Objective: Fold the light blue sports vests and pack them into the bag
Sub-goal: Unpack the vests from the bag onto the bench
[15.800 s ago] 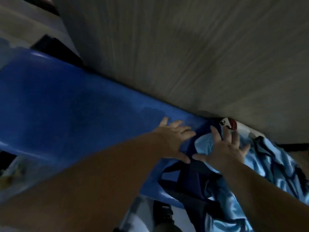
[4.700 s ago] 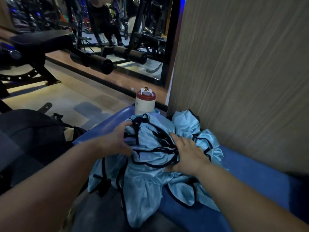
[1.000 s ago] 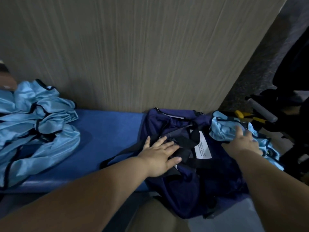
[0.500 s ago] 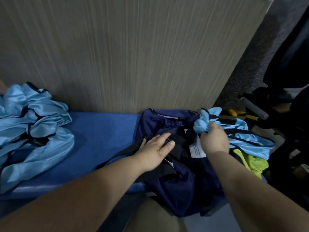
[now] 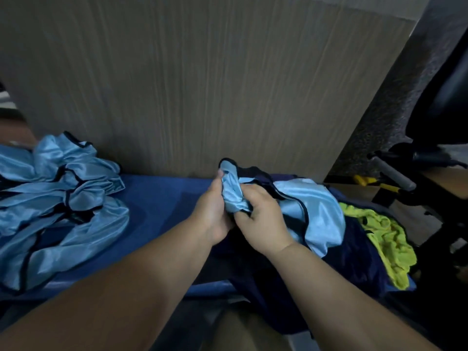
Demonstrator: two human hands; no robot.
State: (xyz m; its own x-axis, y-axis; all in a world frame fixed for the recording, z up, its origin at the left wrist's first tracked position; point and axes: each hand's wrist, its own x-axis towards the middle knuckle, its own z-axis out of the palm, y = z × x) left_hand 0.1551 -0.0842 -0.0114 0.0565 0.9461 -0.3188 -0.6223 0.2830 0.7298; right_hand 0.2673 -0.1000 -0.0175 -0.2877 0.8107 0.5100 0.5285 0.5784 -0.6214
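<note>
Head view: left hand (image 5: 211, 211) now off bag (image 5: 352, 272), apparently onto vest (image 5: 311, 209).

The light blue vest (image 5: 314, 211) was glossy satin-like cloth; the worktop (image 5: 162, 196) matt blue; the wall panel (image 5: 202, 84) finely wood-grained.

Blue bench (image 5: 162, 198) – heap of light blue vests (image 5: 58, 198) (left), navy bag (image 5: 354, 252), yellow-green cloth (image 5: 385, 239)

Light blue vests (image 5: 55, 203) with black trim, navy bag (image 5: 354, 254), neon-yellow cloth (image 5: 385, 241)
</note>
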